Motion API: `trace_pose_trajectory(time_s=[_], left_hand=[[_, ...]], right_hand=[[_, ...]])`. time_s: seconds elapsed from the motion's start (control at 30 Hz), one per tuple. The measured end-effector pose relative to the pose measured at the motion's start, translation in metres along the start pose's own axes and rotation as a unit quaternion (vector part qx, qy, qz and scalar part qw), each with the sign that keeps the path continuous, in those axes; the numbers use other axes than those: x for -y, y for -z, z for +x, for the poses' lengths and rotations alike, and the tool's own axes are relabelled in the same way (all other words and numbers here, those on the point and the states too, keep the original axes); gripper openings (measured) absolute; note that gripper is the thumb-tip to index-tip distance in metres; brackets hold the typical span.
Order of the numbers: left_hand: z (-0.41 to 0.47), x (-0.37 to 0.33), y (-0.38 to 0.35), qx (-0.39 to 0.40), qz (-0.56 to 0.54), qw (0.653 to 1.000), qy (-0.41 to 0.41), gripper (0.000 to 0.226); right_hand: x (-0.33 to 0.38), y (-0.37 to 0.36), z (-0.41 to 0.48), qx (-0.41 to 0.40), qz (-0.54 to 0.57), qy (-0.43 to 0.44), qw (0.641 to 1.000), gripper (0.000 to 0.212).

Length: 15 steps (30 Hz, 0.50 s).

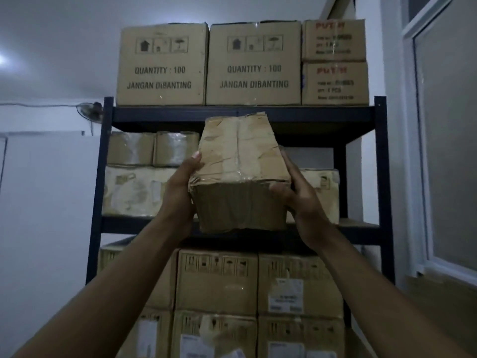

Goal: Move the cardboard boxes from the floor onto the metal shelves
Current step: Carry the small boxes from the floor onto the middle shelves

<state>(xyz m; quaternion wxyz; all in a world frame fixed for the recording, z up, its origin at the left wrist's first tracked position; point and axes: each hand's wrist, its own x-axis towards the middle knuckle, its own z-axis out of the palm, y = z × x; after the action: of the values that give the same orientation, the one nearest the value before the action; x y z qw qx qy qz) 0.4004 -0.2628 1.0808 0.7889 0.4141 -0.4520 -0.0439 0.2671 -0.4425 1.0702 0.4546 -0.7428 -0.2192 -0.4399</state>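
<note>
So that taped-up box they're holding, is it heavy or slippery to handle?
Probably light for its size: the left hand and right hand hold the box up before the shelf. Its crumpled corners suggest soft cardboard. Glossy tape may make it slippery.

taped cardboard box [240,177] gripped between left hand [178,189], right hand [302,202]

One metal rack [381,164]. One taped box [240,161] between two hands: left hand [180,189], right hand [304,202]. Top shelf: two large boxes [161,65], two small boxes [334,40]. One wall fan [89,112]. One window [444,125].
</note>
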Motion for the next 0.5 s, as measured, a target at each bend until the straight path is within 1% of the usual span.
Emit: trace_pose_trajectory(time_s=[0.07, 0.17, 0.27, 0.33, 0.37, 0.43, 0.5], left_hand=[[0.018, 0.003, 0.011, -0.001, 0.027, 0.999, -0.028, 0.052], [0.04, 0.009, 0.024, 0.017, 0.054, 0.997, -0.059, 0.055], [0.062, 0.014, 0.033, 0.049, 0.074, 0.993, -0.073, 0.06], [0.078, 0.019, 0.037, 0.058, 0.097, 0.99, -0.08, 0.06], [0.086, 0.021, 0.038, 0.059, 0.109, 0.989, -0.082, 0.061], [0.103, 0.029, 0.043, 0.05, 0.132, 0.986, -0.089, 0.062], [0.122, 0.037, 0.051, 0.043, 0.151, 0.982, -0.104, 0.056]], right_hand=[[-0.015, -0.004, 0.022, 0.011, -0.01, 0.012, 1.0, 0.098], [-0.039, -0.008, 0.051, -0.02, -0.006, 0.015, 1.0, 0.098], [-0.058, -0.011, 0.077, -0.078, -0.002, 0.024, 0.997, 0.08], [-0.068, -0.013, 0.094, -0.12, -0.021, 0.028, 0.992, 0.072], [-0.074, -0.014, 0.102, -0.136, -0.032, 0.027, 0.99, 0.072], [-0.086, -0.015, 0.117, -0.157, -0.044, 0.018, 0.986, 0.078], [-0.097, -0.019, 0.13, -0.174, -0.057, 0.015, 0.983, 0.079]])
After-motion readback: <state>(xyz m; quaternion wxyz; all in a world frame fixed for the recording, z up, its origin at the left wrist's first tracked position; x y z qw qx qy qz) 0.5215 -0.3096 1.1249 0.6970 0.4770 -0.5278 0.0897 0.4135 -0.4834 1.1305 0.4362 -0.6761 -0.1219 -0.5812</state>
